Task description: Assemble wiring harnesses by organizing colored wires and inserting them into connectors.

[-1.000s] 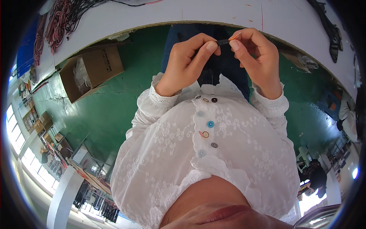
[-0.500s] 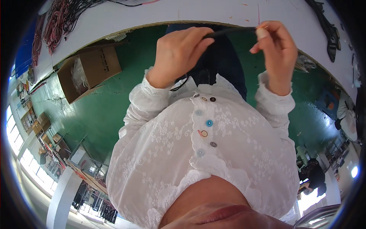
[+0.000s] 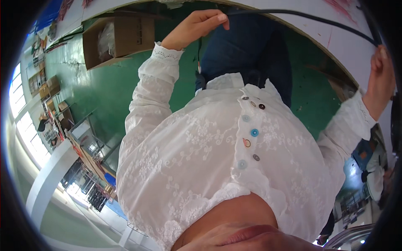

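Note:
A black cable [image 3: 326, 20] runs in a shallow arc along the top of the head view, between my two hands. My left hand [image 3: 197, 26] is closed on one part of it, thumb and fingers pinched together. At the far right, over the white table, my right hand [image 3: 382, 79] grips the cable's other part. A thin dark cord [image 3: 199, 52] with a pale and orange tip hangs below my left hand; whether it belongs to the same cable I cannot tell.
The white table [image 3: 335, 46] has a curved-looking edge in front of me. Pinkish-red wires [image 3: 341, 9] lie on it at the upper right. On the green floor [image 3: 113, 100] at left stands an open cardboard box [image 3: 130, 39] holding clear plastic.
My hands have moved widely apart, the right one far to the right and the left one up. A much longer length of black cable now stretches between them. The view has shifted.

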Tool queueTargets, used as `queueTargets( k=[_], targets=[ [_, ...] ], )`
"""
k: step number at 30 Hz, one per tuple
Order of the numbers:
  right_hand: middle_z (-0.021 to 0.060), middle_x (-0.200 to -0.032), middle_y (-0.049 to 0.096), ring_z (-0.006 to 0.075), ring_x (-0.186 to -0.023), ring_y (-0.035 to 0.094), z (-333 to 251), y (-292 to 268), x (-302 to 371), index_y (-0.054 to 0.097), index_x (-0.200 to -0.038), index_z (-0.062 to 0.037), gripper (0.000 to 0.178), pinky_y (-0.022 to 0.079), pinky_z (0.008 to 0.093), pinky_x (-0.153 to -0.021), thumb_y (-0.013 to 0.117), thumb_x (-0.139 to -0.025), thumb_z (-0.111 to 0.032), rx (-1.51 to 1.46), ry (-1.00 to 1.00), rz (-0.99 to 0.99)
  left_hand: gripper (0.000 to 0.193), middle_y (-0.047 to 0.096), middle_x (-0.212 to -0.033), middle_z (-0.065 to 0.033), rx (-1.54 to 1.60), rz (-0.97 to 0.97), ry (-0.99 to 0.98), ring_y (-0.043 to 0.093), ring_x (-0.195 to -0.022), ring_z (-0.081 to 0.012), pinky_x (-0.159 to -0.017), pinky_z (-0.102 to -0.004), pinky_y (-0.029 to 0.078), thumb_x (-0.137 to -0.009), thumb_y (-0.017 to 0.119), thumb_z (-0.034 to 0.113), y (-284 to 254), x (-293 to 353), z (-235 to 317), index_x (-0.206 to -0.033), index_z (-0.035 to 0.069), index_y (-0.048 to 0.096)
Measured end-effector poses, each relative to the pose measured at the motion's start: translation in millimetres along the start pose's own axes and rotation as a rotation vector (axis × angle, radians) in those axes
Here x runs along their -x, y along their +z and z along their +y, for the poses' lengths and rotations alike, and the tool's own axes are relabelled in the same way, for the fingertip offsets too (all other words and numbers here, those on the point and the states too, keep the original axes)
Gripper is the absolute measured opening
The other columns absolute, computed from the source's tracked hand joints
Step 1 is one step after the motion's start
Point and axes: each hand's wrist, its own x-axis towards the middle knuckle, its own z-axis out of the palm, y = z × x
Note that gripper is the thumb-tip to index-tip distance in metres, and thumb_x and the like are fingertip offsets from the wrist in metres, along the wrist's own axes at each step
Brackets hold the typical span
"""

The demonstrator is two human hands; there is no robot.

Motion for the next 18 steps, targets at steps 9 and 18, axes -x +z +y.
queueTargets(
  k=[9, 18],
  targets=[
    [-0.0003, -0.084, 0.060, 0.0077, -0.066, 0.052, -41, 60, 19, 0.072, -0.116, -0.0036, 0.026, 0.041, 0.0227, -0.062, 0.067, -0.101, -0.024, 0.245, 0.136, 0.078, 0.042, 0.069, -0.099, 0.0007, -0.155, -0.014, -0.020, 0.056, -0.092, -0.0122, -0.087, -0.0268, 0.045, -0.109, 0.052, 0.041, 11, -3, -12, -0.104, 0.006, 0.075],
    [-0.0020, -0.084, 0.063, 0.0036, -0.066, 0.054, -119, 114, 55, 0.069, -0.107, -0.0032, 0.017, 0.046, 0.0195, -0.058, 0.069, -0.099, -0.018, 0.214, 0.002, -0.222, 0.045, 0.067, -0.127, -0.0158, -0.350, 0.154, 0.545, 0.066, -0.114, -0.0276, -0.100, -0.0331, 0.048, -0.101, 0.064, 0.014, 126, -41, 105, -0.144, 0.003, 0.054]
  ],
)
